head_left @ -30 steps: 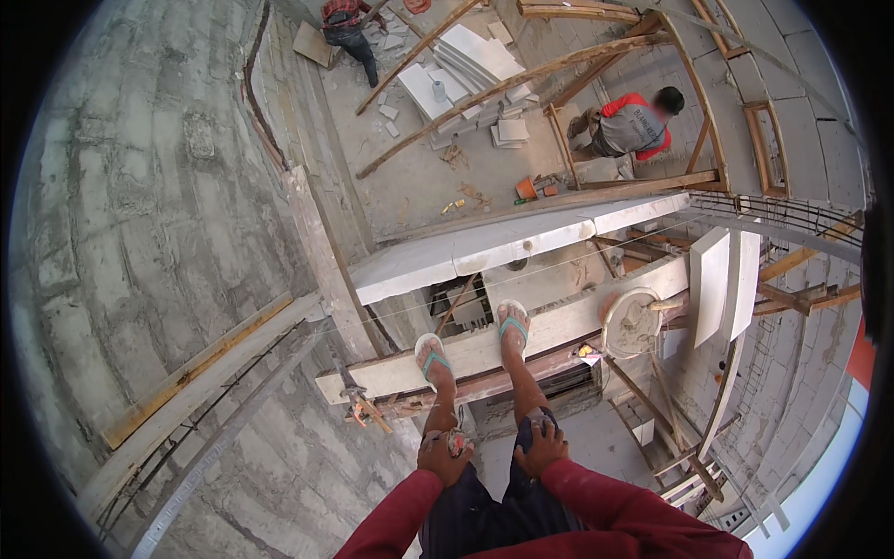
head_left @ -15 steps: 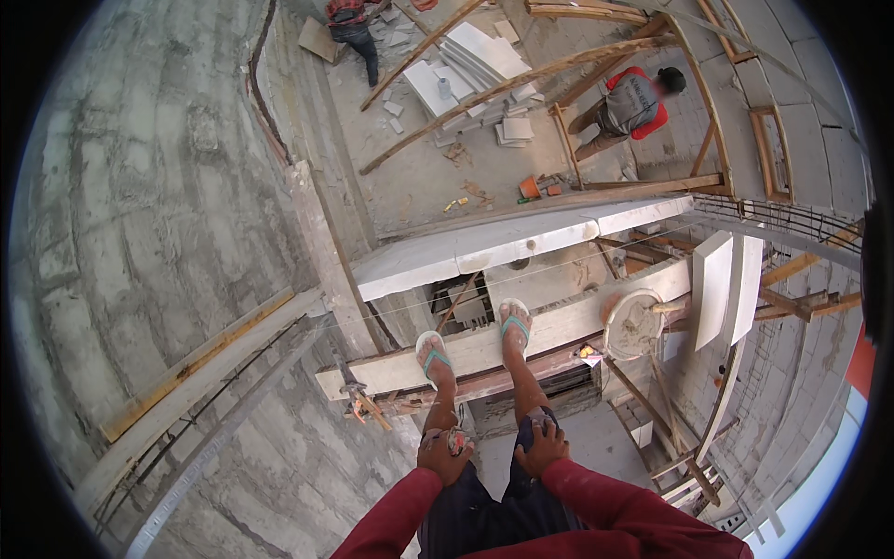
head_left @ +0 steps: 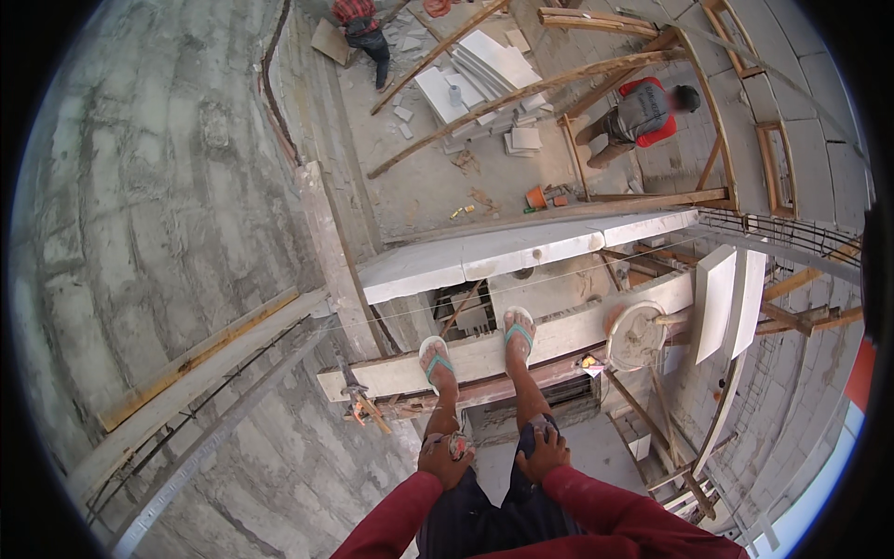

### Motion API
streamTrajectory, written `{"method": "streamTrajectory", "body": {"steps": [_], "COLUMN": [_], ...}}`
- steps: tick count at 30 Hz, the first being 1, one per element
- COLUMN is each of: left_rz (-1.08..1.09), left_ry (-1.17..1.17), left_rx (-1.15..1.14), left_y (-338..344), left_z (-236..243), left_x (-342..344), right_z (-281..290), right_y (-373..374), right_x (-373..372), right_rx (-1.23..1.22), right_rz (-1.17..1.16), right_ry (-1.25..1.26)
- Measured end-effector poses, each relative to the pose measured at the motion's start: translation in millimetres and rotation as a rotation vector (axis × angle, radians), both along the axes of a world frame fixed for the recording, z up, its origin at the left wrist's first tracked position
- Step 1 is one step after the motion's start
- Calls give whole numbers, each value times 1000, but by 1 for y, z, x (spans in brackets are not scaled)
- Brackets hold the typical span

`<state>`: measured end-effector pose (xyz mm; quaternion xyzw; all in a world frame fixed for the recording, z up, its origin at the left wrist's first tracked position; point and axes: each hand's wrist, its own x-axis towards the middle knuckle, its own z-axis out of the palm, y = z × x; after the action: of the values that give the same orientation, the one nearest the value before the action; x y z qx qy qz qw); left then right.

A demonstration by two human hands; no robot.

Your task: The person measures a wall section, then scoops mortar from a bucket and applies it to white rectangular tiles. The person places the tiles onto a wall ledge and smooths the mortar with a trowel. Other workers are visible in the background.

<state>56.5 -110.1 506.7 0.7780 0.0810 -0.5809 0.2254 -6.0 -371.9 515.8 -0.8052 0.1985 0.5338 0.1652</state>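
My left hand rests on my left knee, its thumb and fingers apart around a small patterned red-and-grey patch that I cannot make out clearly. On the other knee lies my right hand, fingers spread over the dark shorts, holding nothing. Both feet, in white sandals with teal straps, stand on a pale plank. To the right on the plank is a round bucket of grey mortar with a handled tool in it.
A thin string runs along a white block wall ahead. Gaps drop to a lower floor. Clamps and tools sit at the plank's left end; white panels stand right. Two people work below, near stacked blocks.
The view has shifted slightly, so the scene beyond sits lower and farther right. Both hands stay on the knees.
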Motion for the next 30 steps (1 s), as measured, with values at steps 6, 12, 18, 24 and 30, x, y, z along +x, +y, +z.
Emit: {"method": "streamTrajectory", "body": {"steps": [6, 12, 18, 24, 30], "left_rz": [-3, 24, 4, -2, 15], "left_ry": [-11, -18, -11, -32, -22], "left_rx": [-4, 20, 7, 7, 11], "left_y": [-2, -6, -5, -7, -10], "left_z": [2, 5, -4, -3, 5], "left_x": [2, 1, -8, -6, 2], "right_z": [-3, -2, 2, 4, 6], "right_y": [-3, -7, -13, -16, -16], "right_x": [-5, -1, 9, 17, 20], "right_rx": [0, 6, 14, 21, 21], "right_rz": [25, 43, 19, 10, 26], "right_ry": [-23, -32, -21, -7, -6]}}
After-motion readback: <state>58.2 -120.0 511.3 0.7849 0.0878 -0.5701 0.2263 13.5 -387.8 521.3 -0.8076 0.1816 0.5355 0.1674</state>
